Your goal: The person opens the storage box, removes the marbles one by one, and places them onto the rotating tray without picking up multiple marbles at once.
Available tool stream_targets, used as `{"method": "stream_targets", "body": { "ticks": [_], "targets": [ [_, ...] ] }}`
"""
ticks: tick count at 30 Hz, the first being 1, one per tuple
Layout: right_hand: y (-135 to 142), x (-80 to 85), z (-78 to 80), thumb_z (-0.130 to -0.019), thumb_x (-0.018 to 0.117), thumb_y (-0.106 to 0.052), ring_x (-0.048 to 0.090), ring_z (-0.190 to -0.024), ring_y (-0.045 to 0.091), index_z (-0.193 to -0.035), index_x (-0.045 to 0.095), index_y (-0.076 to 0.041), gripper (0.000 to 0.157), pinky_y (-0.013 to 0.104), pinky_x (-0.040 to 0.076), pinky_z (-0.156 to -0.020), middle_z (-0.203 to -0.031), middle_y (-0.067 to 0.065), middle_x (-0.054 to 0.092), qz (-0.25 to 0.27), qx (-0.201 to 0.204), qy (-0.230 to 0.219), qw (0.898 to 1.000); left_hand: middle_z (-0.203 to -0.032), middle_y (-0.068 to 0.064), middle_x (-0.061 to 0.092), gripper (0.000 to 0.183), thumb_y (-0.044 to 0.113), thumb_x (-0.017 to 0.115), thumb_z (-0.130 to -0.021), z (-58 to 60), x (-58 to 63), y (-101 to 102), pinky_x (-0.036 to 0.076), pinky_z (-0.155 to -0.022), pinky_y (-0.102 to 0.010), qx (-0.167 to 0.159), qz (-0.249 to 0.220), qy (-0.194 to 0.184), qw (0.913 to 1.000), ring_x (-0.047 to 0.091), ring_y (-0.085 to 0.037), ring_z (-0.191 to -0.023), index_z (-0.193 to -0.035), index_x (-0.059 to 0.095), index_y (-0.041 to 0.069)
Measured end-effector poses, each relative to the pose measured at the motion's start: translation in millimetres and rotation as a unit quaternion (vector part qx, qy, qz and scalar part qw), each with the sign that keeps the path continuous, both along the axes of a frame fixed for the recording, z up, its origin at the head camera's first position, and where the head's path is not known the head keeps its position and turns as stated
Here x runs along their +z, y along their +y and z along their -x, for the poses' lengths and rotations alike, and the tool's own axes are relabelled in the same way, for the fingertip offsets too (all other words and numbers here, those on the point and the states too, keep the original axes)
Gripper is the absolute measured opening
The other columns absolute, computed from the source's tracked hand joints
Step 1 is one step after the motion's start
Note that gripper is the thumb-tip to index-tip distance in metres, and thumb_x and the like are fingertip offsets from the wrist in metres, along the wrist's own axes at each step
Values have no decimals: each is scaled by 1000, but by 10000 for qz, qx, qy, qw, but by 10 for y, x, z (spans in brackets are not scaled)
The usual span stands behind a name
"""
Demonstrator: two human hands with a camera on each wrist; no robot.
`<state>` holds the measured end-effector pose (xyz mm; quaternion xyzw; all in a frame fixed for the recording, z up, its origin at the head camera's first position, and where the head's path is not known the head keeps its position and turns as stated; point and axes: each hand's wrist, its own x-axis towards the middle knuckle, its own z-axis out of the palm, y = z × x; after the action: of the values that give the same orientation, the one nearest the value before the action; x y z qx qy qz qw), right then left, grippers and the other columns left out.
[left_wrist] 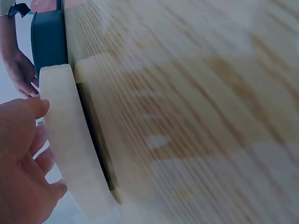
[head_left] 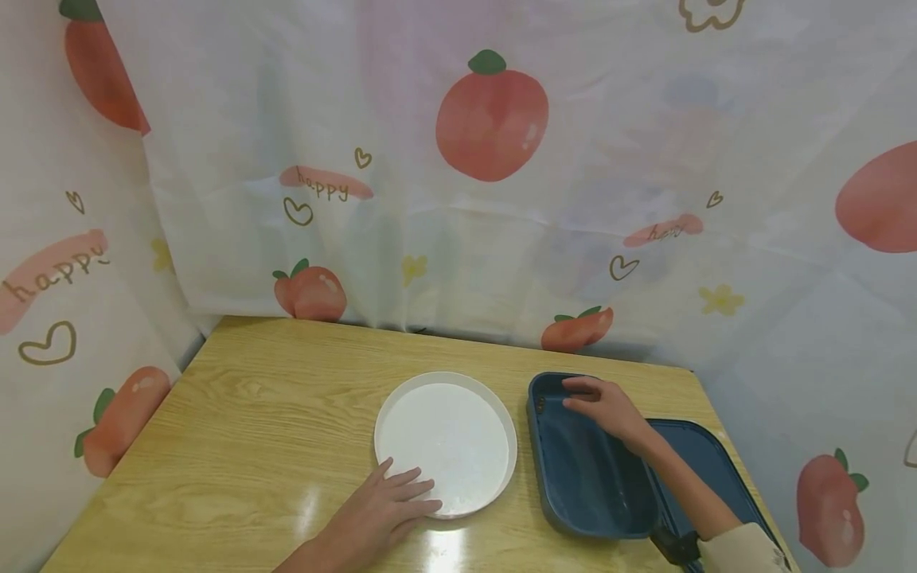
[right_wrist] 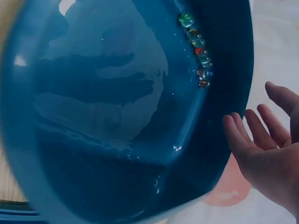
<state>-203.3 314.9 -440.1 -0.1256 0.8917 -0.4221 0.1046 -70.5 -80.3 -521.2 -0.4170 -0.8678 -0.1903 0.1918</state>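
1. White tray: under the left hand, whose loosely spread fingers touch its rim.
2. Blue basin: below the right hand, relaxed and gripping nothing.
3. Marbles, glass perhaps: inside the basin, near the right hand.
4. Table: beneath both hands.

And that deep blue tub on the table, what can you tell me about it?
The blue tub is a deep, rounded-corner rectangle with a glossy, plastic-looking inside. It stands upright on the table between the white tray and a flat blue tray. Several small, glassy, colourful beads line one inside edge. The right hand is over its far end; whether it touches is unclear.
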Motion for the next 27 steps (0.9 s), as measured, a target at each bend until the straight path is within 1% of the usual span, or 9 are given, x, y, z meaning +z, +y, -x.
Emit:
{"method": "stream_targets", "body": {
  "ticks": [3,7,10,14,17,21,27],
  "targets": [
    [-22,-27,42,-99,65,-18,55,-120,44,-137,52,9,49,52,50,-95,-136,29,53,9,-32,-34,10000,-122,0,70,33,16,78,-84,1,-6,-8,48,-92,-60,-5,15,83,10000,64,-23,-115,-116,75,25],
    [-67,-74,91,-98,66,-16,56,-119,44,-134,56,8,45,50,51,-92,-134,28,56,-127,-101,23,9999,-120,0,70,36,14,79,-82,-1,-24,-13,49,-92,-61,-33,-58,187,9998,65,-23,-114,-116,74,25],
    [-121,-115,103,-96,67,-13,59,-115,44,-130,58,10,41,48,54,-88,-130,29,58,-265,12,74,9996,-120,0,70,37,12,80,-80,-5,-32,-13,49,-91,-61,-48,-134,221,9997,65,-23,-114,-115,74,24],
    [-170,-176,110,-95,68,-11,61,-113,45,-127,59,12,40,48,55,-84,-129,32,57,-348,109,-29,9993,-120,-1,70,37,12,80,-80,-9,-36,-10,49,-91,-62,-49,-181,225,9996,65,-23,-114,-115,74,24],
    [-177,-232,143,-94,69,-10,60,-114,44,-127,60,10,39,48,55,-85,-129,30,58,-407,-57,-109,9991,-121,-1,70,37,12,80,-80,-10,-36,-7,48,-91,-62,-28,-151,231,9996,65,-23,-114,-115,74,24],
    [-167,-279,200,-94,69,-11,60,-115,43,-126,61,8,38,47,55,-85,-126,27,61,-537,-169,-143,9983,-121,-2,70,37,12,79,-80,-11,-36,-6,48,-92,-62,-6,-131,209,9997,65,-23,-114,-115,74,24],
    [-122,-306,293,-96,67,-12,62,-111,41,-126,60,10,38,45,56,-83,-119,27,65,-543,11,-301,9981,-121,-1,70,36,11,79,-80,-12,-41,-4,48,-92,-61,15,-116,236,9997,65,-23,-114,-114,75,25]
  ]
}}
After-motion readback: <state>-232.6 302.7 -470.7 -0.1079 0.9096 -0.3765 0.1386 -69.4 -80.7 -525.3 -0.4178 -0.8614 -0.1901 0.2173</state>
